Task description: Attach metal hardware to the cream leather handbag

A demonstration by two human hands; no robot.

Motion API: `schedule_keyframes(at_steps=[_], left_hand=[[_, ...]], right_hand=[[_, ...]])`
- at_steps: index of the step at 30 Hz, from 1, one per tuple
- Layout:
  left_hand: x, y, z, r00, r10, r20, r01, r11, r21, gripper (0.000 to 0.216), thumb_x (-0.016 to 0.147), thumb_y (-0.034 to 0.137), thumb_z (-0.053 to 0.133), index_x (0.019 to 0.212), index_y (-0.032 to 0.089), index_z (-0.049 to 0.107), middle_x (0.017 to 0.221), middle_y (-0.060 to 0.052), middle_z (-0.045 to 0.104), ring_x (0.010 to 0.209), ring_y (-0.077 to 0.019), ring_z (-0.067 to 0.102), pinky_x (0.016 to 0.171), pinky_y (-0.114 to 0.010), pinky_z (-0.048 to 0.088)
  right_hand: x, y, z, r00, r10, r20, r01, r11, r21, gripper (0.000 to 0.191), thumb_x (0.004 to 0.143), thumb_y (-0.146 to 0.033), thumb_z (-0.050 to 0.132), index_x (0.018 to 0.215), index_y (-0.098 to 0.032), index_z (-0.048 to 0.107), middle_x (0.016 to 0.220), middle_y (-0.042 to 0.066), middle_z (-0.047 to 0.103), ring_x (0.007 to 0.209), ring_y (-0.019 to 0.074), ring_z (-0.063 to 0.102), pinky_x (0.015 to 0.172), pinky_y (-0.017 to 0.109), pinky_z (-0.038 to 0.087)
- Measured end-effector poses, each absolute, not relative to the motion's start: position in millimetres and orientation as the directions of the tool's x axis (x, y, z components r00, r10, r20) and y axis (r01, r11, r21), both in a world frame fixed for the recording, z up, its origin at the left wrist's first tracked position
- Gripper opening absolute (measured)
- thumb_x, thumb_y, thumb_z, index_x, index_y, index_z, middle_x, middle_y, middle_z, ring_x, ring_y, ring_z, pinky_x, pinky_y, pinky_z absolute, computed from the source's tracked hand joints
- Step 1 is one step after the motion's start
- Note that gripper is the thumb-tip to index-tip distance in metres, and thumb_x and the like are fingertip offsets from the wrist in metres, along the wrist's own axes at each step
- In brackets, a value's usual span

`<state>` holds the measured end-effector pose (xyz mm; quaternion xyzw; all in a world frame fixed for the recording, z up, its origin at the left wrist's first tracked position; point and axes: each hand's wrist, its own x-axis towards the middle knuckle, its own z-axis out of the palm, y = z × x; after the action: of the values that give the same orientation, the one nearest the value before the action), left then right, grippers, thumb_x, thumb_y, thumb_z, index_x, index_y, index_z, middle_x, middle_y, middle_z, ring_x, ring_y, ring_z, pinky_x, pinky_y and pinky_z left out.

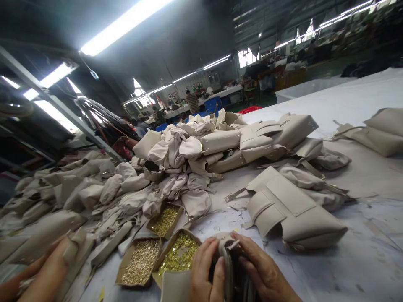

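My left hand (206,270) and my right hand (261,270) are together at the bottom centre, both gripping the open top of a beige bag (227,247) that is partly hidden between them. Just left of my left hand lie three shallow cardboard boxes of small gold metal fittings (179,253), (141,260), (165,220). A finished beige bag with a flap (292,209) lies on its side just beyond my right hand.
A large heap of beige bags and fabric pieces (201,147) covers the white table (362,260) from the middle to the left. A co-worker's hand (50,268) at the bottom left holds a beige piece. More bags (380,130) lie far right. Workers stand at distant tables.
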<state>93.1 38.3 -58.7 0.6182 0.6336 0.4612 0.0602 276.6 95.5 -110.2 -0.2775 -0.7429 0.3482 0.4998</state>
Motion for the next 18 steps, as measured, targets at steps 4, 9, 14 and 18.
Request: schedule_keyframes(at_steps=[4,9,14,18], left_hand=[[102,38,-72,-0.266,0.88,0.394,0.69,-0.111,0.715,0.044,0.105,0.054,0.046,0.118,0.025,0.077,0.129,-0.009,0.07,0.125,-0.0274,0.062,0.11,-0.043,0.053],[105,32,-75,-0.291,0.906,0.307,0.595,-0.08,0.8,0.046,0.104,0.058,0.047,0.121,0.027,0.075,0.119,-0.008,0.072,0.112,-0.0253,0.067,0.1,-0.037,0.057],[99,28,-66,-0.317,0.934,0.166,0.482,0.008,0.876,0.048,0.105,0.058,0.043,0.113,0.027,0.079,0.112,-0.008,0.074,0.11,-0.0253,0.066,0.101,-0.036,0.054],[102,26,-59,-0.275,0.945,0.179,0.447,-0.039,0.894,0.054,0.095,0.07,0.055,0.108,0.024,0.079,0.102,-0.008,0.072,0.1,-0.0257,0.067,0.093,-0.035,0.056]], right_hand=[[284,96,-111,-0.418,0.708,0.57,0.038,0.64,-0.767,0.064,0.104,-0.01,0.046,0.16,-0.038,0.038,0.156,0.003,0.051,0.139,0.0224,0.053,0.115,0.035,0.047],[282,92,-104,-0.506,0.802,0.316,-0.009,0.361,-0.932,0.039,0.102,-0.037,0.069,0.14,-0.04,0.065,0.15,0.002,0.058,0.135,0.0284,0.058,0.114,0.038,0.048],[277,88,-92,-0.532,0.847,0.014,-0.059,-0.02,-0.998,0.054,0.09,-0.053,0.081,0.138,-0.034,0.068,0.144,0.005,0.064,0.136,0.0344,0.056,0.117,0.046,0.045],[275,90,-90,-0.544,0.839,0.02,-0.036,0.0,-0.999,0.058,0.083,-0.05,0.087,0.136,-0.033,0.071,0.145,0.006,0.062,0.137,0.0355,0.054,0.119,0.047,0.043]])
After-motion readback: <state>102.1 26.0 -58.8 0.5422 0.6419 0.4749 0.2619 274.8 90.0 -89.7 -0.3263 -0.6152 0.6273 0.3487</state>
